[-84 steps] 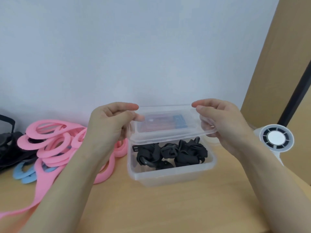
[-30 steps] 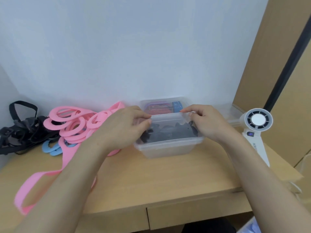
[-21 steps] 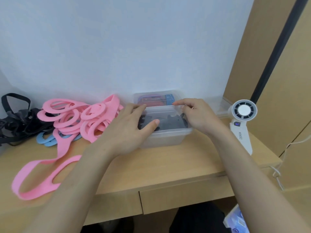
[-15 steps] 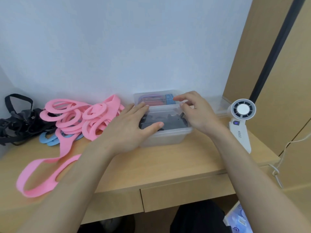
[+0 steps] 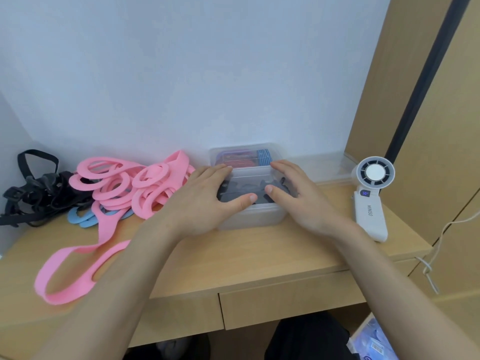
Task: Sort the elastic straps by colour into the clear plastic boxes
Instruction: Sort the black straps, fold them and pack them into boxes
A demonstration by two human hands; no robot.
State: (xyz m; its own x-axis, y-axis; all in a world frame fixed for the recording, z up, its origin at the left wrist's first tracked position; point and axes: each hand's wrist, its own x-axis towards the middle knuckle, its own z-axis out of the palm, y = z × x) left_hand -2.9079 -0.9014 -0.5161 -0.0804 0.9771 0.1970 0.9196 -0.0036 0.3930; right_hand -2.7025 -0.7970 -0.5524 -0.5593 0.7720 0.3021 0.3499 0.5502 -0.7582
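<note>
A clear plastic box [image 5: 250,218] with black straps [image 5: 242,189] inside stands mid-desk, its clear lid [image 5: 250,175] lying on top. My left hand [image 5: 207,197] presses flat on the lid's left half, my right hand [image 5: 296,194] on its right half, fingers straight. Behind it sits a second clear box [image 5: 244,157] holding red and blue straps. A heap of pink straps [image 5: 130,188] lies to the left, with blue straps [image 5: 80,219] under it and a tangle of black straps [image 5: 31,196] at the far left.
A white handheld fan [image 5: 370,198] lies at the right of the wooden desk [image 5: 259,253]. A further clear box [image 5: 322,165] stands against the wall behind it. A wooden cabinet with a white cable rises on the right. A drawer front sits below the desk edge.
The lid, held above the box earlier, has come down onto it. Both hands let go of its edges and now lie flat on top.
</note>
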